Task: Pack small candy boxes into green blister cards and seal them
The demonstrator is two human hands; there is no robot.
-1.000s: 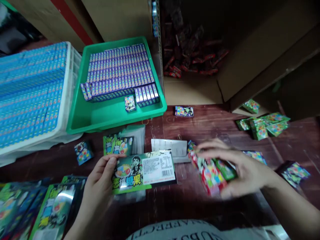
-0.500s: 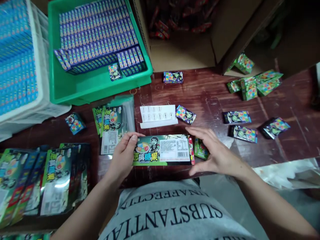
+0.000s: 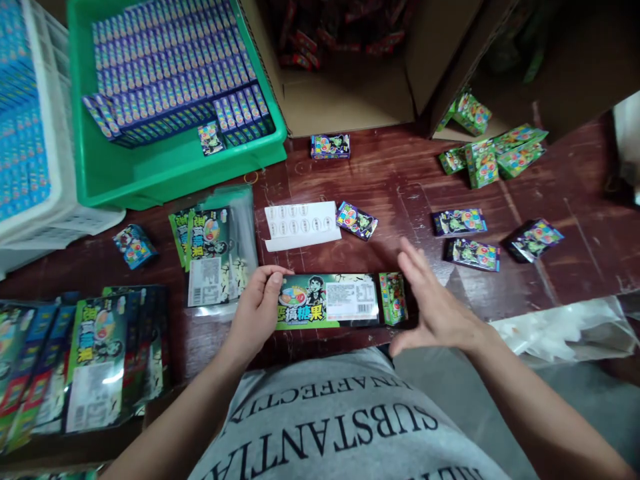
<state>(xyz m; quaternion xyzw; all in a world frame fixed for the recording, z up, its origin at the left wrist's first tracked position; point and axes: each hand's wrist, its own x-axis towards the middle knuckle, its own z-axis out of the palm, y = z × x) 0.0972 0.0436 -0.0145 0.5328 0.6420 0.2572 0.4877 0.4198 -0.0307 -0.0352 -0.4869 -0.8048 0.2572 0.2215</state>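
My left hand [image 3: 256, 308] grips the left end of a flat printed candy pack [image 3: 350, 300], thumb on top, low over the table in front of my shirt. The pack is dark green with a white label on its right half. At its right end a small green candy box [image 3: 393, 298] lies square with it; whether the box is partly inside cannot be made out. Close beside that box, my right hand [image 3: 437, 308] is open, thumb and fingers spread around its outer end without a visible grip.
A sticker sheet [image 3: 303, 227] and scattered small purple boxes [image 3: 330, 147] lie beyond the pack. Flat printed bags [image 3: 210, 247] are to its left. Behind stand a green crate [image 3: 175, 183] of boxes and cardboard cartons [image 3: 345, 110]. Filled packs [image 3: 97, 367] are stacked lower left.
The small green box has gone from lying slanted under my right hand to straight against the pack's right end. The red edge there no longer shows. My view has shifted slightly right.
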